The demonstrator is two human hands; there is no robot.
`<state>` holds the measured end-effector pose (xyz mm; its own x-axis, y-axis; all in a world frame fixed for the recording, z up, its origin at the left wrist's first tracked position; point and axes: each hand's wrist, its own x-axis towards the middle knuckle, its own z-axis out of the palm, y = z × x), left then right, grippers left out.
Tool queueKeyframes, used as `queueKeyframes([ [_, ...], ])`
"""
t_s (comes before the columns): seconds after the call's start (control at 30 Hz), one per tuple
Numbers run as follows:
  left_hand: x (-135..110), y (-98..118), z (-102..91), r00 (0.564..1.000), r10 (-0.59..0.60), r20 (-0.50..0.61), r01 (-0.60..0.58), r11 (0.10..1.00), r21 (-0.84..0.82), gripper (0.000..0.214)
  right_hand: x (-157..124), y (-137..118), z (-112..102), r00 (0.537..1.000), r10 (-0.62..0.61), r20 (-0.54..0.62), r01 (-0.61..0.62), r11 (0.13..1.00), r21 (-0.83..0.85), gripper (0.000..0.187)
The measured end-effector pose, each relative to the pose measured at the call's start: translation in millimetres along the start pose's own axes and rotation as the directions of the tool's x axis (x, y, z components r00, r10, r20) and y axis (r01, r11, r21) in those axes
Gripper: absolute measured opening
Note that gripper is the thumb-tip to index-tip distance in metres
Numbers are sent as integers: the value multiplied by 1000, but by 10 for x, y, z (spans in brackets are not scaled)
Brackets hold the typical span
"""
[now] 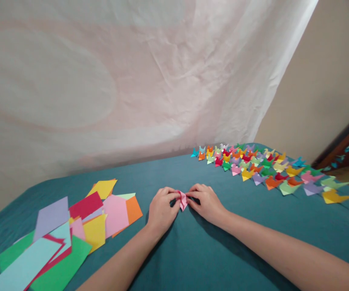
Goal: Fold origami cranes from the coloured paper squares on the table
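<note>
A small folded piece of pink paper (183, 201) stands between my two hands, just above the teal tablecloth (174, 258). My left hand (164, 208) pinches its left side between thumb and fingers. From the other side, my right hand (206, 202) grips the right edge with its fingertips. Several creases show on the paper, and its lower end comes to a point. My fingers hide parts of both side edges.
Loose coloured paper sheets (55, 216) lie overlapping on the left of the table. Rows of small folded paper birds (247, 175) in many colours fill the back right. A pale curtain (138, 81) hangs behind the table, beside a beige wall (320, 81).
</note>
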<state>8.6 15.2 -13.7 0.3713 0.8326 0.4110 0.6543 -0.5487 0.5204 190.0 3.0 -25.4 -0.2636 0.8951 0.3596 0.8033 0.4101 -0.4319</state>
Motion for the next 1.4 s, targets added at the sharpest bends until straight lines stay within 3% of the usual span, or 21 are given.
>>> queueKeyframes([
  [0.33,56,17,47,998,-50,38,53,993,-101,9,2,-20,-25,1000,9,11,-9,1000,7,15],
  [1.4,74,27,73,997,-28,78,31,999,-39,15,-8,-20,-50,999,32,36,-34,997,66,20],
])
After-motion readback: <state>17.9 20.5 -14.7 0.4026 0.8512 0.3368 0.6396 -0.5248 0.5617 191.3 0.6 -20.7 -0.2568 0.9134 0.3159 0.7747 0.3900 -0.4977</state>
